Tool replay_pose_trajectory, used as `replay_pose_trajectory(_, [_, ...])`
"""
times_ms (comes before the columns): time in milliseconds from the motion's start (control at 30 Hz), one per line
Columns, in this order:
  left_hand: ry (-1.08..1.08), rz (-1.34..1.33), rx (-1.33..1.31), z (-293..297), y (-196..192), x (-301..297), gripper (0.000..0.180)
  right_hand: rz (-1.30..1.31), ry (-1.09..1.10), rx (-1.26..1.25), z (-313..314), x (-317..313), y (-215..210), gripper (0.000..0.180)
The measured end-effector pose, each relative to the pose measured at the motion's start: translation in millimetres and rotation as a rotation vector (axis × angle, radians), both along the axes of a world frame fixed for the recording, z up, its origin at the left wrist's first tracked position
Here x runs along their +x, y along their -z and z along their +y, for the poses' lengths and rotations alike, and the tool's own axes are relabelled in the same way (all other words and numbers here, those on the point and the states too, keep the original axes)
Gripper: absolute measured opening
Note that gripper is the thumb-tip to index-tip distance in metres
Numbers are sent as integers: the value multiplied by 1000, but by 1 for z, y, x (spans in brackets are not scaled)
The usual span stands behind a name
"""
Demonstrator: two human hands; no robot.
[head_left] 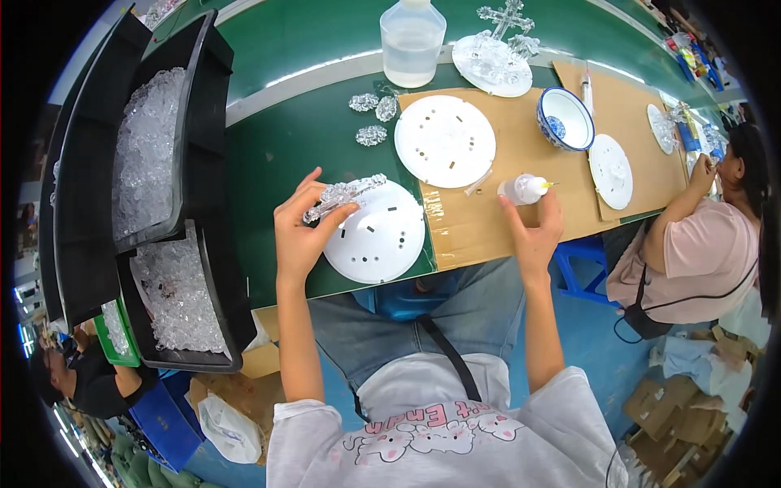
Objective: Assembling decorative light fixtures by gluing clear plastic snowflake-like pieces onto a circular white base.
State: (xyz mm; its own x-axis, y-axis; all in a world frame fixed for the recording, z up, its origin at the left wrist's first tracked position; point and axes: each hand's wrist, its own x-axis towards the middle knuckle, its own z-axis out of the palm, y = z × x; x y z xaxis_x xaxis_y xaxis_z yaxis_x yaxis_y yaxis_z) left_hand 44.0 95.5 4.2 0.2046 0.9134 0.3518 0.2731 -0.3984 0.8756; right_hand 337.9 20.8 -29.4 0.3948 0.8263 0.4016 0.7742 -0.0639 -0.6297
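Observation:
My left hand pinches a clear, faceted plastic ornament over the upper left part of a white round disc with small slots and holes. The ornament's far end overlaps the disc's edge; whether it touches the disc I cannot tell. My right hand grips a small white squeeze bottle with a yellow tip, tilted so the tip points right, above the cardboard sheet. Beyond lies a second white slotted disc. Several loose clear ornaments rest on the green table near it.
Black bins heaped with clear pieces stand at left. Farther back are a liquid-filled jug and a disc bearing clear ornaments. A blue-and-white bowl and another disc sit to the right, near a seated co-worker.

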Motion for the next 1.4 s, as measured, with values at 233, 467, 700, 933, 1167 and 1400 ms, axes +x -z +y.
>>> replay_pose_trajectory(233, [9,-17,-16,-2,1,-4,14,10,-4,-3,-1,-4,3,41])
replay_pose_trajectory(467, [30,-20,-8,-1,2,-1,16,85,8,-45,-2,-5,-4,42])
replay_pose_trajectory(700, [-3,-8,-31,-4,16,-10,18,81,-2,-68,0,-5,-2,42])
replay_pose_trajectory(933, [69,37,-6,-1,10,-9,12,74,-3,-67,-1,-5,-4,43])
replay_pose_trajectory(1167, [66,23,-28,-3,10,-7,11,82,-6,-59,-1,-4,-2,44])
replay_pose_trajectory(1400, [47,28,-28,-3,11,-7,11,67,-20,-51,1,-2,-2,43])
